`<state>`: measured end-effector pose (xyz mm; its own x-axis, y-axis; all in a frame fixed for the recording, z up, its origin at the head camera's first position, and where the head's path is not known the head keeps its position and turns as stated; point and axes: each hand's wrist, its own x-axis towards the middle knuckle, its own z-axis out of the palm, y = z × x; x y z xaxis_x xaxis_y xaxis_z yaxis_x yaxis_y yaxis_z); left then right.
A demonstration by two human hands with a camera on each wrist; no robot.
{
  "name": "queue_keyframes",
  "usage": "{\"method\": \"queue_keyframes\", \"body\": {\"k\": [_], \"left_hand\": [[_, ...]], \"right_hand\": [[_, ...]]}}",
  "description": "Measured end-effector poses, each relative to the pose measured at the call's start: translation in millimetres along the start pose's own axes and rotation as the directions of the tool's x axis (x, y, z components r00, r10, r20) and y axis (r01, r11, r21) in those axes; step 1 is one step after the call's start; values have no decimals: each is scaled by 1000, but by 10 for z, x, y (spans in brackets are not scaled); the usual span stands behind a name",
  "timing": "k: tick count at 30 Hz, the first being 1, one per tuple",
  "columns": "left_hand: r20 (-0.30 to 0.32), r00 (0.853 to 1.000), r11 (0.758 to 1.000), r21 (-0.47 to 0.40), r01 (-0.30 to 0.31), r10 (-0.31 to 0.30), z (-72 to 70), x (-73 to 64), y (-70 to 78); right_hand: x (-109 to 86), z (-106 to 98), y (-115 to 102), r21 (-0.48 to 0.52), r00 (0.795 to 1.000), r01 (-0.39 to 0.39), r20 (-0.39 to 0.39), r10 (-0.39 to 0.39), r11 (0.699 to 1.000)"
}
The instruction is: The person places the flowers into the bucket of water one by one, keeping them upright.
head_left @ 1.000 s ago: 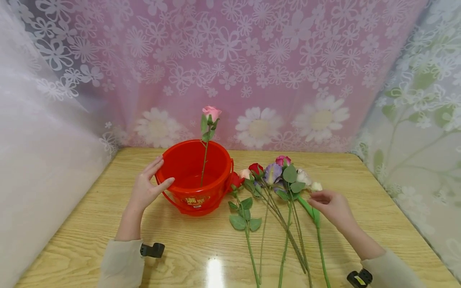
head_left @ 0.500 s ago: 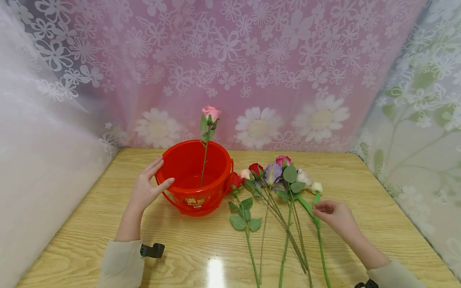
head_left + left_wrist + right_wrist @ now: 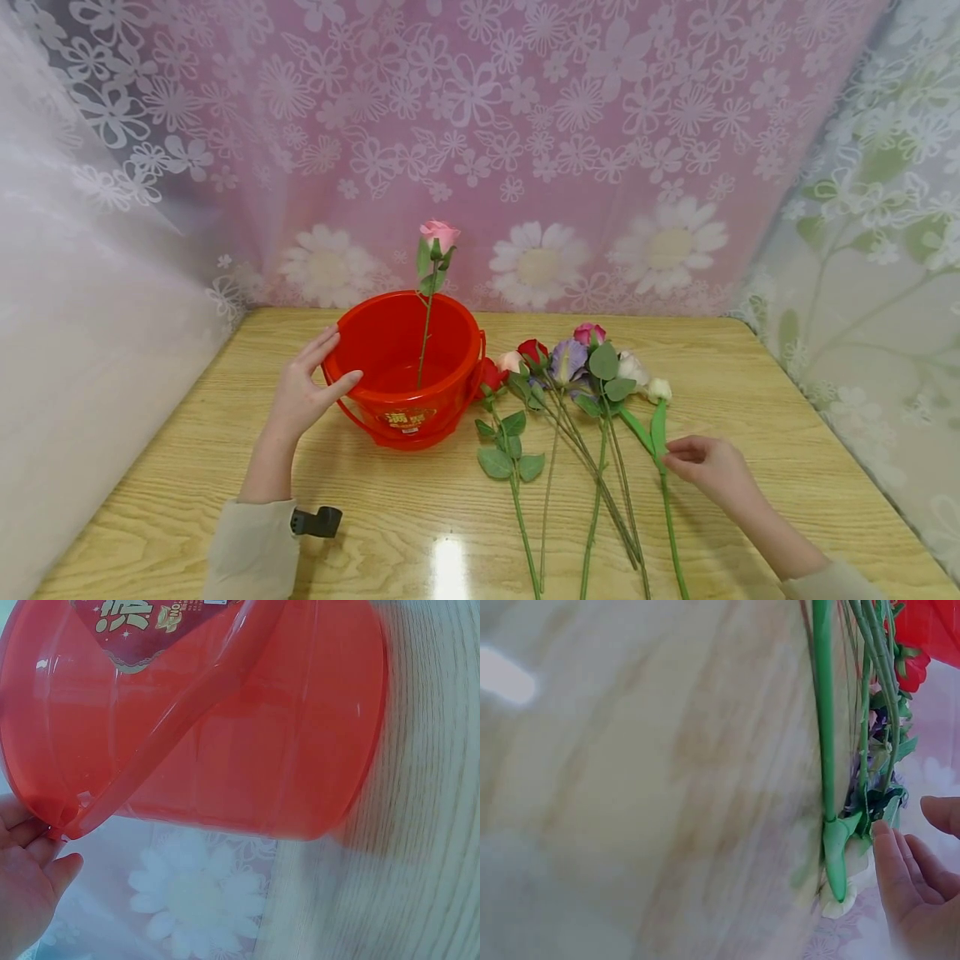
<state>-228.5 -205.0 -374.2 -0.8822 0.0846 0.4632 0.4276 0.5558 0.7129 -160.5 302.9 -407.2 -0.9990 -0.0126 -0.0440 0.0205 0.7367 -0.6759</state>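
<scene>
A red plastic bucket (image 3: pixel 408 417) stands on the table with one pink rose (image 3: pixel 438 237) upright in it. My left hand (image 3: pixel 303 387) holds the left side of its rim; in the left wrist view the fingers (image 3: pixel 19 817) reach over the rim beside the handle end. My right hand (image 3: pixel 708 467) hovers beside the leaf of a white tulip (image 3: pixel 659 390), fingertips right at the green leaf. The right wrist view shows the thumb apart from the fingers (image 3: pixel 900 862) with nothing between them. Left of the tulip lie a purple flower (image 3: pixel 568 361), a magenta rose (image 3: pixel 589 334) and red roses (image 3: pixel 533 353).
The flowers lie in a fan on the wooden table (image 3: pixel 172 467), heads towards the back, long stems towards me. The bucket's handle (image 3: pixel 180 705) hangs down its front. A pink flowered curtain (image 3: pixel 480 150) closes off the back, with sheer curtains at both sides.
My right hand has moved from beside the tulip's bloom towards me and slightly right, down along its leaf. The left hand and the bucket stay in place.
</scene>
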Motion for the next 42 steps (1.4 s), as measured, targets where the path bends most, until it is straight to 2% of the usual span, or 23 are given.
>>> {"method": "queue_keyframes", "body": {"k": [5,10,21,28,42], "left_hand": [[-3,1000,1000,7,-5,5,-5,-4,12],[-5,1000,1000,21,-9,10,-8,-5,24],[0,1000,999,39,-2,2,-11,-8,36],[3,1000,999,37,3,-3,-9,-15,35],[2,1000,999,32,-5,5,-3,-12,17]], "right_hand": [[-31,-10,36,6,999,-30,39,30,1000],[-52,-5,64,57,993,-87,85,82,995],[-79,49,151,125,982,-131,154,111,983],[-93,101,177,107,980,-156,141,140,982],[-115,164,167,101,980,-156,140,142,983]]}}
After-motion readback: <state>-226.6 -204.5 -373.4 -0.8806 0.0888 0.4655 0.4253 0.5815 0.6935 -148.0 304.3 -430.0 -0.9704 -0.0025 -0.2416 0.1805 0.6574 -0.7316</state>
